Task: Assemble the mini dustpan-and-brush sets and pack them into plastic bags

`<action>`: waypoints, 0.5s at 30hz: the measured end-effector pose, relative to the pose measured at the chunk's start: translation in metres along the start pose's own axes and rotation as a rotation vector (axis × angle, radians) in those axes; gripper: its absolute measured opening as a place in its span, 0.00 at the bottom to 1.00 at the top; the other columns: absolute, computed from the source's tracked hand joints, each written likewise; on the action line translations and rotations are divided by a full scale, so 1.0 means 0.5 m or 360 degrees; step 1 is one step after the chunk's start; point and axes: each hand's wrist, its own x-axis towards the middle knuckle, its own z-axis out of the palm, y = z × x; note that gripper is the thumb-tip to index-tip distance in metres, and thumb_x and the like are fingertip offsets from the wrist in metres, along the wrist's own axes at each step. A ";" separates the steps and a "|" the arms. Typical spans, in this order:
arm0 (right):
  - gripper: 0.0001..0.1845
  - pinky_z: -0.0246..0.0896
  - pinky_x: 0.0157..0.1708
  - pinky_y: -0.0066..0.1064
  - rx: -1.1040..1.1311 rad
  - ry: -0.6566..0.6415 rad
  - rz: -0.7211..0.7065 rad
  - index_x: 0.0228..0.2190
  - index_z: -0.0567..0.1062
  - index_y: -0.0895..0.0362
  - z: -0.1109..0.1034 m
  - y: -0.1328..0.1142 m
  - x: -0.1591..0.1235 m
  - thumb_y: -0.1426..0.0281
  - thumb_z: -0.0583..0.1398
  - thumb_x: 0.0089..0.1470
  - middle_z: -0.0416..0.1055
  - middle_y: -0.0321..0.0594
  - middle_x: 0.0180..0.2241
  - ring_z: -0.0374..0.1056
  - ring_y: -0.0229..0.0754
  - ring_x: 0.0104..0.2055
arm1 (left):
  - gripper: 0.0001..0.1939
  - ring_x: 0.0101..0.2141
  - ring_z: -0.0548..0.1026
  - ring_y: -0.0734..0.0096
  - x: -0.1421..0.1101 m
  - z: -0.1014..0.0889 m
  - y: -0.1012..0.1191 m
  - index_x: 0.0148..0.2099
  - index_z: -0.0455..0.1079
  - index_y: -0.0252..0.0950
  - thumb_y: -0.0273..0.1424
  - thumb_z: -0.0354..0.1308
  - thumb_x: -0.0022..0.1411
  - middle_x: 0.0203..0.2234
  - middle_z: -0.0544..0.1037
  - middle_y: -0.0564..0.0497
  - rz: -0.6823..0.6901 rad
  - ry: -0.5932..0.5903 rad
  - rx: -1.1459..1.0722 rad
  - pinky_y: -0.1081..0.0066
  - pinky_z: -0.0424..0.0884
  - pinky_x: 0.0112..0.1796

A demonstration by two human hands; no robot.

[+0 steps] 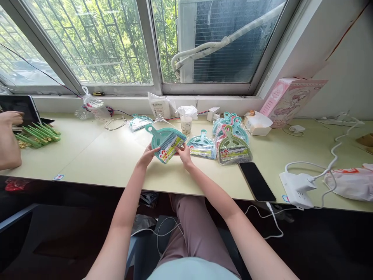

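Note:
A teal mini brush-and-dustpan set (165, 141) in a clear wrapper with a coloured label is lifted a little above the pale table (96, 155), handle pointing up-left. My left hand (148, 154) grips its lower left edge. My right hand (183, 153) pinches its lower right corner. Both hands are closed on it. Just right of it a second teal set (202, 146) lies flat. Further right, a pile of packaged sets (232, 144) in green, pink and teal lies overlapped.
A black phone (257, 181) on a white cable lies right of the pile, beside a white power strip (297, 186). Another person's arm (8, 136) and green sticks (37, 134) are at far left. A pink box (287, 100), bags and a cup line the sill.

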 end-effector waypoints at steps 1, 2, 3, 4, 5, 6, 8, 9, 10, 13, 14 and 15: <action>0.19 0.82 0.41 0.46 0.0014 0.0033 -0.0014 0.39 0.71 0.54 -0.001 0.001 0.001 0.65 0.70 0.49 0.79 0.36 0.29 0.80 0.48 0.37 | 0.38 0.43 0.80 0.55 -0.001 0.004 -0.005 0.54 0.74 0.36 0.39 0.79 0.40 0.43 0.82 0.43 -0.0036 -0.0015 0.0013 0.67 0.76 0.39; 0.19 0.81 0.42 0.46 0.0027 0.0067 -0.0027 0.39 0.71 0.54 -0.002 0.001 0.001 0.65 0.70 0.48 0.78 0.36 0.28 0.80 0.49 0.38 | 0.37 0.42 0.81 0.55 -0.001 0.007 -0.010 0.52 0.75 0.35 0.39 0.80 0.38 0.41 0.83 0.43 -0.0070 -0.0028 0.0030 0.67 0.76 0.38; 0.19 0.81 0.43 0.46 0.0037 0.0099 -0.0037 0.39 0.71 0.54 -0.003 0.001 0.002 0.65 0.70 0.48 0.78 0.36 0.28 0.80 0.49 0.39 | 0.37 0.41 0.81 0.54 -0.001 0.009 -0.015 0.50 0.75 0.34 0.40 0.80 0.37 0.40 0.83 0.42 -0.0094 -0.0044 0.0051 0.66 0.76 0.38; 0.19 0.81 0.43 0.46 0.0046 0.0130 -0.0043 0.39 0.71 0.54 -0.003 0.002 0.003 0.65 0.70 0.48 0.78 0.36 0.28 0.80 0.49 0.39 | 0.37 0.40 0.81 0.54 0.000 0.010 -0.019 0.48 0.75 0.34 0.40 0.81 0.35 0.40 0.83 0.42 -0.0111 -0.0068 0.0072 0.66 0.76 0.37; 0.18 0.81 0.44 0.47 0.0053 0.0157 -0.0047 0.39 0.71 0.55 -0.004 0.002 0.003 0.65 0.70 0.48 0.78 0.37 0.29 0.80 0.49 0.40 | 0.38 0.39 0.81 0.53 0.000 0.010 -0.021 0.48 0.75 0.34 0.41 0.81 0.35 0.40 0.83 0.41 -0.0120 -0.0100 0.0089 0.65 0.76 0.36; 0.18 0.81 0.44 0.46 0.0060 0.0182 -0.0050 0.39 0.71 0.55 -0.004 0.002 0.004 0.65 0.70 0.48 0.78 0.37 0.29 0.80 0.49 0.40 | 0.39 0.39 0.81 0.52 0.001 0.011 -0.023 0.49 0.74 0.34 0.42 0.80 0.35 0.40 0.83 0.40 -0.0122 -0.0139 0.0103 0.65 0.77 0.35; 0.19 0.80 0.44 0.46 0.0075 0.0218 -0.0057 0.40 0.71 0.55 -0.004 0.003 0.005 0.65 0.70 0.49 0.79 0.38 0.30 0.80 0.49 0.40 | 0.44 0.41 0.81 0.51 0.004 0.012 -0.022 0.55 0.72 0.35 0.45 0.79 0.37 0.43 0.82 0.39 -0.0107 -0.0200 0.0113 0.65 0.77 0.35; 0.19 0.80 0.44 0.46 0.0081 0.0230 -0.0060 0.40 0.71 0.55 -0.004 0.003 0.005 0.66 0.69 0.49 0.79 0.38 0.31 0.80 0.49 0.40 | 0.47 0.43 0.81 0.50 0.006 0.014 -0.020 0.59 0.69 0.37 0.46 0.79 0.38 0.45 0.81 0.39 -0.0085 -0.0204 0.0115 0.64 0.78 0.36; 0.18 0.80 0.44 0.46 0.0084 0.0242 -0.0062 0.40 0.71 0.55 -0.004 0.003 0.006 0.66 0.69 0.49 0.79 0.38 0.31 0.80 0.49 0.40 | 0.52 0.46 0.80 0.49 0.008 0.016 -0.019 0.64 0.65 0.39 0.47 0.78 0.39 0.48 0.80 0.39 -0.0048 -0.0183 0.0119 0.63 0.78 0.38; 0.18 0.80 0.45 0.45 0.0070 0.0298 -0.0061 0.41 0.70 0.56 -0.007 0.004 0.008 0.66 0.69 0.50 0.79 0.38 0.31 0.79 0.48 0.40 | 0.65 0.58 0.72 0.43 0.009 0.025 -0.018 0.73 0.49 0.46 0.45 0.79 0.37 0.60 0.70 0.36 0.0142 0.0003 0.0212 0.54 0.75 0.50; 0.18 0.80 0.45 0.45 0.0062 0.0321 -0.0063 0.41 0.71 0.56 -0.008 0.004 0.010 0.66 0.69 0.50 0.79 0.38 0.31 0.79 0.48 0.39 | 0.67 0.63 0.67 0.41 0.007 0.029 -0.019 0.74 0.45 0.49 0.45 0.79 0.39 0.65 0.64 0.35 0.0242 0.0109 0.0288 0.50 0.71 0.55; 0.18 0.80 0.45 0.44 0.0055 0.0339 -0.0069 0.40 0.71 0.56 -0.010 0.004 0.011 0.66 0.69 0.50 0.79 0.38 0.31 0.79 0.48 0.39 | 0.65 0.66 0.61 0.41 0.002 0.033 -0.018 0.74 0.43 0.51 0.46 0.77 0.42 0.68 0.58 0.36 0.0368 0.0243 0.0390 0.47 0.67 0.59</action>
